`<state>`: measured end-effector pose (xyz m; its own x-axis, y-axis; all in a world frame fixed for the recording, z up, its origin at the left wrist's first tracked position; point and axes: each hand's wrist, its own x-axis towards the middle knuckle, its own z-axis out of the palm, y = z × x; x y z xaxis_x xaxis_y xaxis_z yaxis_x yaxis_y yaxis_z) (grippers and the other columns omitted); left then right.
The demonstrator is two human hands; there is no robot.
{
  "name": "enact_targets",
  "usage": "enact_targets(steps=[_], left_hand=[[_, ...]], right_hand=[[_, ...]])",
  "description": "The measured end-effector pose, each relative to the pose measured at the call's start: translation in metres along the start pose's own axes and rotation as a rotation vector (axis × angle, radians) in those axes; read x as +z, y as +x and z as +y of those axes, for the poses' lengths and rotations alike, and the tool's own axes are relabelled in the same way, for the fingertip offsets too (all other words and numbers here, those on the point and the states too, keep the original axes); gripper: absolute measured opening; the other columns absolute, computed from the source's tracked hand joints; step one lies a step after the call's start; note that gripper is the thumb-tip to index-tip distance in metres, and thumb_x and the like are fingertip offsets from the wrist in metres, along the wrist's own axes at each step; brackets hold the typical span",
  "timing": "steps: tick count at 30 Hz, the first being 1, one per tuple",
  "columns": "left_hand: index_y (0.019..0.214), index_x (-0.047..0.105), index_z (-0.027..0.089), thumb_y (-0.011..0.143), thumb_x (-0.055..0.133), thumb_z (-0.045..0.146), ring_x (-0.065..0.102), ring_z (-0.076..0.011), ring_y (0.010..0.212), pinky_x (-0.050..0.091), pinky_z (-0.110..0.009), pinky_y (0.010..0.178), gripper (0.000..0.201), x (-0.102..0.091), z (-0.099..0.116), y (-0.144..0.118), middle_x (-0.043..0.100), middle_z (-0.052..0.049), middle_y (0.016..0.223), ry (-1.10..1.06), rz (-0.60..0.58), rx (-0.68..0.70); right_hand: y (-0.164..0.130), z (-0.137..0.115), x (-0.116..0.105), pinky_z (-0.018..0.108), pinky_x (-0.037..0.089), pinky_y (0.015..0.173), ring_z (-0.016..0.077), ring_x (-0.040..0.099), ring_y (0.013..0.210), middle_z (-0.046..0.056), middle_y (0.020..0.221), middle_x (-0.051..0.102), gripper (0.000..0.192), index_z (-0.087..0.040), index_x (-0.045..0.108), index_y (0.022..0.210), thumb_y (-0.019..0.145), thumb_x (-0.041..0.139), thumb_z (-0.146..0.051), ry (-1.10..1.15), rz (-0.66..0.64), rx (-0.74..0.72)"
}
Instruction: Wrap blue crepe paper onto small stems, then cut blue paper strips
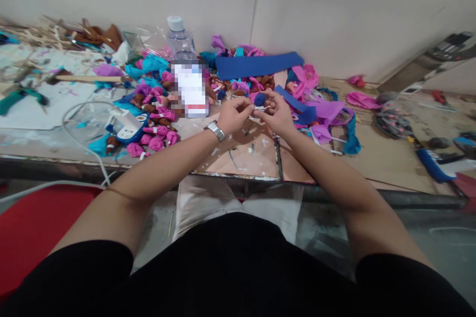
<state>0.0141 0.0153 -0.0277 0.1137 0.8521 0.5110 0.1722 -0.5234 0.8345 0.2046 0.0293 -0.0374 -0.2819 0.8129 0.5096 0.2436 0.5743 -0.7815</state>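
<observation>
Right hand [278,116] pinches a small dark-blue rolled fabric bundle [260,100] above the speckled tabletop [238,161], probably to stop it unrolling. Left hand [235,118] has thumb and forefinger closed just beside it, seemingly on a thin white strip [260,108] (tiny, can't be sure). Long flat blue fabric strip [256,66] lies behind, likely there for easy reach.
</observation>
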Motion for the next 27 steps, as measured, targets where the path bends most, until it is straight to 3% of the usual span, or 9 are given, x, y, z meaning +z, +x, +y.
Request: enact_targets(steps=[6,10,16,21,27], left_hand=[[0.079,0.070,0.019,0.090,0.069,0.036,0.062,-0.0150,0.065,0.050,-0.030,0.063,0.020,0.001,-0.004,0.000,0.068,-0.002,0.071,-0.004,0.016,-0.012],[0.081,0.069,0.019,0.091,0.070,0.036,0.064,-0.0150,0.065,0.054,-0.031,0.065,0.020,0.001,-0.008,0.000,0.068,-0.002,0.071,-0.036,0.028,-0.029],[0.083,0.069,0.019,0.093,0.071,0.039,0.068,-0.0146,0.070,0.058,-0.030,0.068,0.022,-0.001,-0.013,0.004,0.071,-0.003,0.077,-0.111,0.041,-0.044],[0.082,0.069,0.019,0.091,0.074,0.042,0.068,-0.0135,0.069,0.058,-0.027,0.067,0.025,0.000,-0.020,0.006,0.072,-0.003,0.075,-0.172,0.070,-0.088],[0.083,0.070,0.019,0.090,0.075,0.041,0.072,-0.0152,0.070,0.060,-0.027,0.065,0.024,0.001,-0.018,0.005,0.074,-0.003,0.076,-0.219,0.037,-0.144]], right_hand=[[0.001,0.004,0.001,0.031,0.060,0.056,0.0167,0.066,0.068,0.001,0.091,0.067,0.078,-0.031,0.051,0.138,0.080,0.074,-0.078,0.053,0.009,0.041],[0.002,0.004,-0.001,0.030,0.059,0.054,0.0156,0.064,0.066,0.001,0.091,0.067,0.080,-0.031,0.051,0.138,0.080,0.071,-0.082,0.033,-0.010,0.028],[0.001,0.001,-0.003,0.029,0.059,0.058,0.0160,0.065,0.070,0.001,0.092,0.069,0.068,-0.031,0.052,0.136,0.086,0.070,-0.074,0.009,-0.003,0.009],[-0.001,-0.009,-0.003,0.027,0.054,0.058,0.0152,0.066,0.075,0.001,0.096,0.069,0.047,-0.029,0.058,0.117,0.090,0.073,-0.065,0.002,0.101,-0.069],[-0.001,-0.015,-0.001,0.027,0.051,0.053,0.0150,0.064,0.072,0.003,0.095,0.070,0.045,-0.027,0.069,0.108,0.090,0.072,-0.068,-0.005,0.154,-0.058]])
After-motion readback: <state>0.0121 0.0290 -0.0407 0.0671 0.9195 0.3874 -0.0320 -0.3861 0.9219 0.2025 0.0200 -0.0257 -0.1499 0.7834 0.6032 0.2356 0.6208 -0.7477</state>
